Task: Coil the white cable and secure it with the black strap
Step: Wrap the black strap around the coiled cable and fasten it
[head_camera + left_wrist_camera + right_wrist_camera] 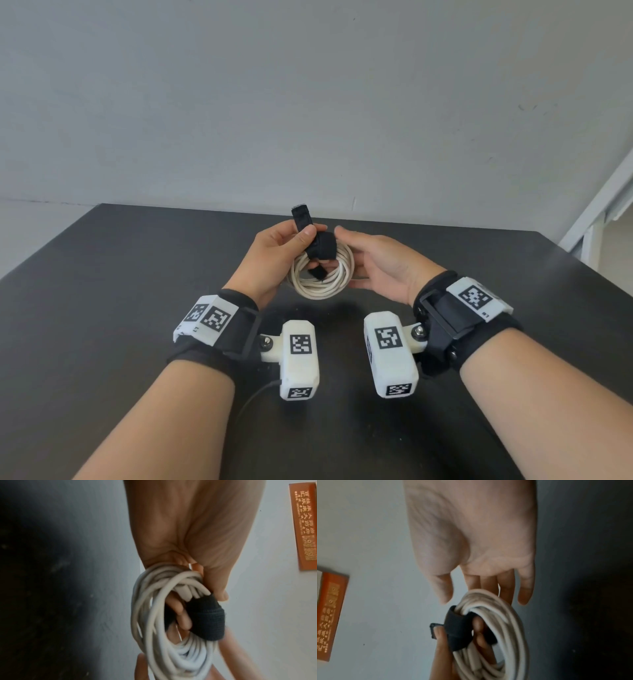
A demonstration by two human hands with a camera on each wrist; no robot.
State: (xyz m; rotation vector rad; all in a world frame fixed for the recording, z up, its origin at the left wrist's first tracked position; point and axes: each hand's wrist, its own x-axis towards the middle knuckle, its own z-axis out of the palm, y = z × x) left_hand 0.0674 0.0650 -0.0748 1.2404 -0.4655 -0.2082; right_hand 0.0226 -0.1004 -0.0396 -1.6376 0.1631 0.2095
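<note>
The white cable (pixel 322 291) is wound into a round coil and held up over the black table. A black strap (pixel 322 248) wraps round the top of the coil, and its free end sticks up. My left hand (pixel 310 236) pinches the strap against the coil, thumb on the outside, fingers curled through the ring. The left wrist view shows the strap (pixel 207 622) wrapped over the cable (pixel 171 660) beside my thumb. My right hand (pixel 352 257) rests against the coil's right side with straight fingers behind the cable (pixel 510 628); its thumb is apart from the strap (pixel 457 626).
The black table (pixel 137 274) runs to a grey wall at the back. A white door frame (pixel 599 212) stands at the right. An orange plaque (pixel 303 527) hangs on the wall. White wrist cameras (pixel 299 356) sit below both hands.
</note>
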